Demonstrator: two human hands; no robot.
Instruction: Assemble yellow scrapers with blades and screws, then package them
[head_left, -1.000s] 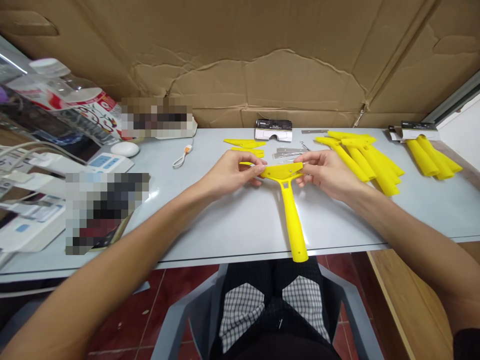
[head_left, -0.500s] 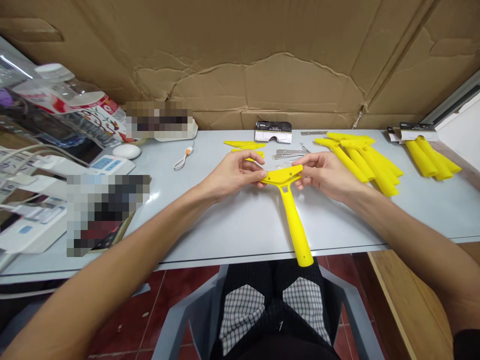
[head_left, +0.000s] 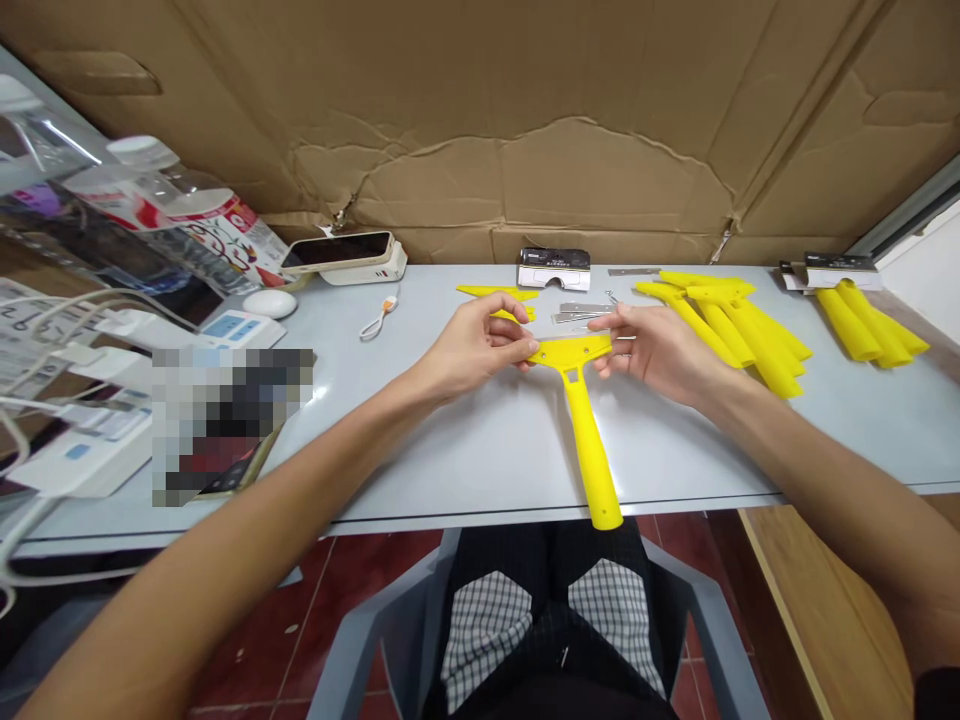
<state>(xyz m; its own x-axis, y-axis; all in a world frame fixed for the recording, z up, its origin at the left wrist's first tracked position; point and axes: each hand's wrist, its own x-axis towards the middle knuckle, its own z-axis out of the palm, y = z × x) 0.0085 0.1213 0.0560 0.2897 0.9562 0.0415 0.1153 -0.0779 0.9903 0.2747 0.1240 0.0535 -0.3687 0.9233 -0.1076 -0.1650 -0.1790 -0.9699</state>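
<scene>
The left hand point(head_left: 472, 345) pinches one end of the head of a yellow plastic scraper point(head_left: 568, 352) between thumb and fingers, the right hand point(head_left: 652, 350) pinching the other end; its handle reaches the near edge of the surface point(head_left: 480, 450), with steel blades point(head_left: 581, 312) just beyond the head and yellow scraper handles point(head_left: 739, 335) toward the far right
</scene>
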